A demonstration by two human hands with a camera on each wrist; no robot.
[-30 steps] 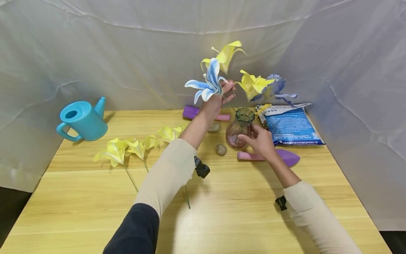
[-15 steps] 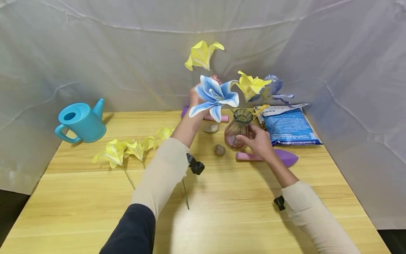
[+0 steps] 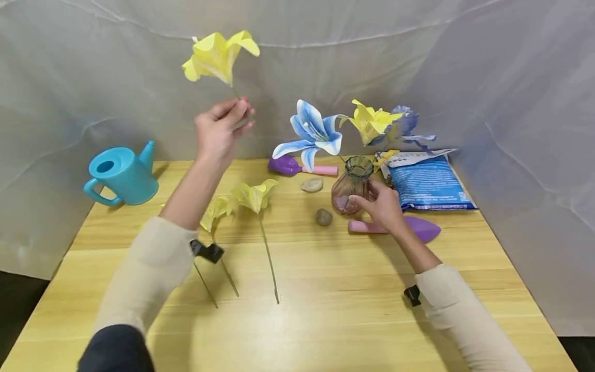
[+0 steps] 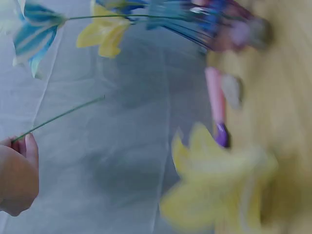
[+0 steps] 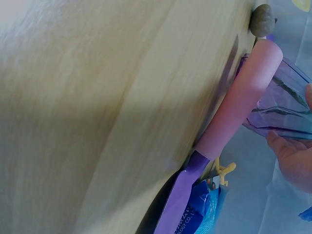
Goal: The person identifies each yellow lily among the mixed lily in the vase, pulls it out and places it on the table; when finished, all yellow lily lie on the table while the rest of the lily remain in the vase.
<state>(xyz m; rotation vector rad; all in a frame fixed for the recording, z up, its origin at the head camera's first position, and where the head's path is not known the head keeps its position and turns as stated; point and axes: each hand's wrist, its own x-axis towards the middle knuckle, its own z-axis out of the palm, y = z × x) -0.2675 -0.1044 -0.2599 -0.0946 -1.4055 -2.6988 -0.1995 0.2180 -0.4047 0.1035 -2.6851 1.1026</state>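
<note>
My left hand [image 3: 222, 126] pinches the stem of a yellow artificial lily [image 3: 216, 54], raised in front of the grey backdrop. In the left wrist view the lower end of its green stem [image 4: 68, 112] points away from the fingers, touching nothing. My right hand [image 3: 386, 206] grips the purple-and-green glass vase [image 3: 346, 194] low on its side, thumb at the front. Out of the vase lean a blue-and-white lily [image 3: 312, 132], a yellow lily [image 3: 369, 124] and a violet iris-like flower [image 3: 404, 126]. Stems show through the glass [image 5: 275, 107] in the right wrist view.
Several yellow lilies [image 3: 255, 196] lie left of centre, partly behind my left forearm. A blue watering can [image 3: 123, 175] stands at the far left. Around the vase are two stones [image 3: 324, 217], a purple shovel [image 3: 285, 165], a purple trowel [image 3: 420, 229] and a blue packet [image 3: 429, 183].
My left hand has moved left, away from the vase, with the yellow lily. The blue-and-white lily stays leaning out of the vase. My right hand keeps its grip on the vase.
</note>
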